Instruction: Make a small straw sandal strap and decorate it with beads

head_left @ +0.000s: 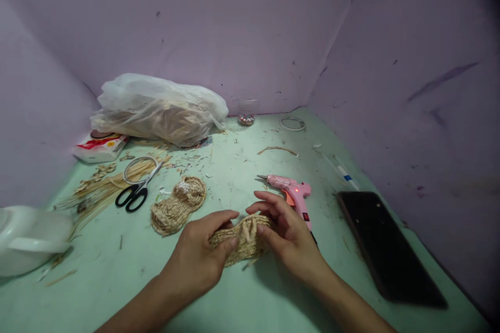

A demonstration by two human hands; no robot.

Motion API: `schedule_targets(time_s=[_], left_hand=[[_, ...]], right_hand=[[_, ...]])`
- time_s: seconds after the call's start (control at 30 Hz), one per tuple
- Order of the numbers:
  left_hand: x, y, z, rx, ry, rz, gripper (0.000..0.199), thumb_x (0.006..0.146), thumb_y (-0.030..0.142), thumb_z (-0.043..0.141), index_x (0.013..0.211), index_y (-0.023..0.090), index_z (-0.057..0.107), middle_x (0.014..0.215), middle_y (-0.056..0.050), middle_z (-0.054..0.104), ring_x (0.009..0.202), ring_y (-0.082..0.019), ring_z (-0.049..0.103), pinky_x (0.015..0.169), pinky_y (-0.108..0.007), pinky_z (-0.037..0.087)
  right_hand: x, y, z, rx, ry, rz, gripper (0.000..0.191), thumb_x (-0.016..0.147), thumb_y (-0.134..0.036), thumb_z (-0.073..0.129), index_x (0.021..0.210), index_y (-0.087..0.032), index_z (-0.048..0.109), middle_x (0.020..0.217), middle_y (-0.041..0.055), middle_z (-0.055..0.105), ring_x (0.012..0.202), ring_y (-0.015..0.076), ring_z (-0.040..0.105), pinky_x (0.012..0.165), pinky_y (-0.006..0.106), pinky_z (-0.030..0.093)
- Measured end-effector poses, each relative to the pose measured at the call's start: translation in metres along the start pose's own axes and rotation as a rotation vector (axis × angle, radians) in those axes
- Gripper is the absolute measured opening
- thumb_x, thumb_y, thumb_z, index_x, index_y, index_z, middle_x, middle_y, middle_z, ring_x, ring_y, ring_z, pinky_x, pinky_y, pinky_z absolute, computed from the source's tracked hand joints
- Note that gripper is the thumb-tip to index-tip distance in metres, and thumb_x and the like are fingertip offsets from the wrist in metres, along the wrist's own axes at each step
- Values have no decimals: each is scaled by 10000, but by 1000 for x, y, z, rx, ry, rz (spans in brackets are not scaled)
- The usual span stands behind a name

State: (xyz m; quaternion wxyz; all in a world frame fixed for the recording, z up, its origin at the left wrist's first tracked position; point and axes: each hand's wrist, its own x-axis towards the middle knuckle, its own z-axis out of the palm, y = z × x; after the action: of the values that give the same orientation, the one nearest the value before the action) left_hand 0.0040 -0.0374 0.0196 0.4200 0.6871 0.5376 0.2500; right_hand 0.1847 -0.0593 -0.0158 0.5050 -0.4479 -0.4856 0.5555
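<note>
A small braided-straw slipper [244, 257] is held near the table's front, its straw loop facing up. My left hand [201, 247] grips its left end, thumb on the near side and fingers behind. On its right end my right hand [289, 231] is closed, with the thumb pressed on the straw and some fingers raised above it. A second straw slipper [172, 216], decorated with a cluster of white beads [186, 187], lies to the left. Just beyond my right hand rests a pink glue gun [291, 187] with a red light lit.
Black-handled scissors [136, 192], a ring [138, 169] and loose straw [113, 187] lie left. Behind are a stuffed plastic bag [160, 109], a cup of beads [246, 118] and another ring [292, 124]. A phone [390, 250] lies right, a white container [31, 239] far left.
</note>
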Motion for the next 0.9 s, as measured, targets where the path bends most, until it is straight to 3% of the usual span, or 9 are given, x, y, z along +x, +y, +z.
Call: schedule_targets(time_s=[0.17, 0.33, 0.47, 0.53, 0.7, 0.9], left_hand=[[-6, -10, 7, 124, 26, 316, 198, 808, 171, 535, 949, 227, 663, 810, -10, 696, 719, -149, 630, 670, -238, 460], [-8, -11, 10, 227, 90, 442, 221, 826, 146, 497, 998, 205, 623, 809, -9, 681, 709, -129, 626, 636, -224, 462], [-6, -10, 6, 229, 161, 396, 197, 822, 151, 495, 943, 185, 647, 795, -13, 691, 711, -124, 637, 652, -214, 472], [-3, -9, 3, 198, 185, 334, 179, 805, 167, 519, 905, 185, 667, 798, -11, 705, 717, -124, 646, 657, -204, 480], [3, -7, 0, 70, 167, 163, 162, 751, 225, 568, 837, 192, 702, 784, 0, 734, 700, -141, 666, 654, -199, 514], [3, -5, 2, 36, 208, 85, 174, 709, 272, 586, 785, 189, 719, 753, -10, 743, 672, -163, 675, 635, -217, 536]], right_hand=[[-4, 1, 3, -58, 1, -78, 394, 820, -111, 533, 1158, -307, 487, 979, 6, 620, 878, 140, 583, 755, 276, 450], [-6, -1, 5, -36, 21, -63, 374, 807, -111, 551, 1122, -310, 511, 945, -2, 656, 854, 141, 610, 741, 280, 473], [-3, -4, 1, -95, 0, -93, 478, 798, -119, 557, 1220, -318, 457, 1151, 36, 616, 1032, 174, 573, 877, 355, 444], [0, -6, -2, -112, 54, -89, 465, 779, -138, 579, 1203, -292, 469, 1183, 59, 590, 1025, 184, 574, 894, 381, 440], [6, -7, -6, -44, 193, -21, 331, 738, -183, 613, 1054, -225, 525, 897, 45, 648, 810, 172, 627, 761, 351, 501], [7, -5, -5, -90, 222, -13, 268, 721, -169, 598, 981, -217, 560, 824, 29, 670, 769, 170, 650, 695, 322, 512]])
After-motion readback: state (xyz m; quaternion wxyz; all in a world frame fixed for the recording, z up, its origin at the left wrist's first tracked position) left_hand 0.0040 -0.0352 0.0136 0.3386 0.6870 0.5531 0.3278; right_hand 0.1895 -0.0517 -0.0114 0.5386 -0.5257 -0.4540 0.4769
